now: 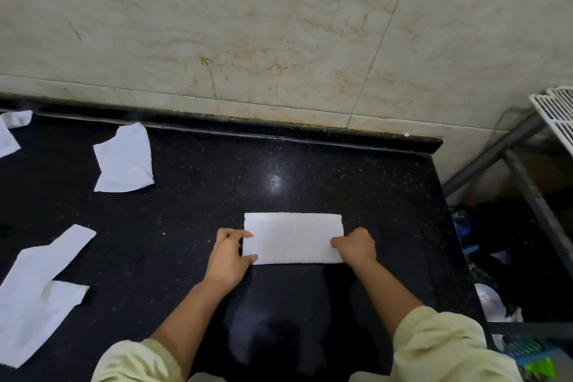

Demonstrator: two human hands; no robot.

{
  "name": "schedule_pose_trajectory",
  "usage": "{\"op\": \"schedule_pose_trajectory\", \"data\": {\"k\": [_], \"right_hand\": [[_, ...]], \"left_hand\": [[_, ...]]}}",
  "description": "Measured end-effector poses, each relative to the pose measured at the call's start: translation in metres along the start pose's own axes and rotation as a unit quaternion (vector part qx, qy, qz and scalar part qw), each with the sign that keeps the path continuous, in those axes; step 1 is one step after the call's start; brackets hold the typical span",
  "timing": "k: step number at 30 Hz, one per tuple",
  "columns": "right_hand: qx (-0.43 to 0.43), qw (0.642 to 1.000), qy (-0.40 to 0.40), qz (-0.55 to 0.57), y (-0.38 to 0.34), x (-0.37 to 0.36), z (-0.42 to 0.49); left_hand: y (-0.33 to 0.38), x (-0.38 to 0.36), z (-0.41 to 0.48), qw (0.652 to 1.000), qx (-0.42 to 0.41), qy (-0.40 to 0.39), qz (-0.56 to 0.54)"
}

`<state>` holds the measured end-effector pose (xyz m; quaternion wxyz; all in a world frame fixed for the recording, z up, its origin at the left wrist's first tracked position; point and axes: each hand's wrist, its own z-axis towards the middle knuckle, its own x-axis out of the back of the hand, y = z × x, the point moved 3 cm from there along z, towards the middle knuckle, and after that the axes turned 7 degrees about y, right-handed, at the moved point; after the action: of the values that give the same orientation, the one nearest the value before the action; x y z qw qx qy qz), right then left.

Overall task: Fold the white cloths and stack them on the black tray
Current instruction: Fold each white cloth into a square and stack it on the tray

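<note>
A white cloth (293, 237) lies folded into a flat rectangle on the black speckled counter (201, 195), in front of me. My left hand (228, 257) pinches its left edge between thumb and fingers. At the cloth's right end my right hand (356, 246) has its fingers curled on the near corner. Three more white cloths lie loose and unfolded: one (124, 160) at the back left, one (40, 295) at the near left, one (11, 132) at the far left edge. No black tray is in view.
A tiled wall (279, 25) rises behind the counter's raised back lip. The counter ends on the right, where a grey metal rack (527, 170) with a white wire shelf (558, 108) stands over cluttered bags and items on the floor.
</note>
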<state>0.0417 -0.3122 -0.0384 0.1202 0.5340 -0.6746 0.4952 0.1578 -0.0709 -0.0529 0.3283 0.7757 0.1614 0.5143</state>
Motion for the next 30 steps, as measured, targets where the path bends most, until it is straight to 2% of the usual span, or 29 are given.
{"op": "schedule_pose_trajectory", "data": {"k": [5,9,12,15,20,30], "right_hand": [[-0.067,0.993,-0.030,0.096,-0.008,0.001,-0.003],[-0.075,0.990,-0.021,0.122,-0.009,0.004,-0.005],[-0.034,0.994,-0.009,0.102,-0.014,0.009,-0.007],[0.042,0.998,0.018,0.034,-0.025,0.017,-0.011],[0.152,0.988,0.013,-0.026,-0.050,0.014,-0.026],[0.212,0.974,-0.080,0.015,-0.083,-0.032,-0.052]], "left_hand": [[0.003,0.002,0.005,1.000,0.008,-0.017,0.011],[0.004,0.004,0.007,1.000,0.014,-0.023,0.004],[0.003,0.005,0.006,0.999,0.019,-0.022,-0.019],[0.002,0.005,0.005,0.999,0.019,-0.021,-0.037],[-0.002,0.006,0.003,0.999,0.007,-0.013,-0.050],[-0.008,0.007,0.003,0.998,-0.003,-0.005,-0.068]]}}
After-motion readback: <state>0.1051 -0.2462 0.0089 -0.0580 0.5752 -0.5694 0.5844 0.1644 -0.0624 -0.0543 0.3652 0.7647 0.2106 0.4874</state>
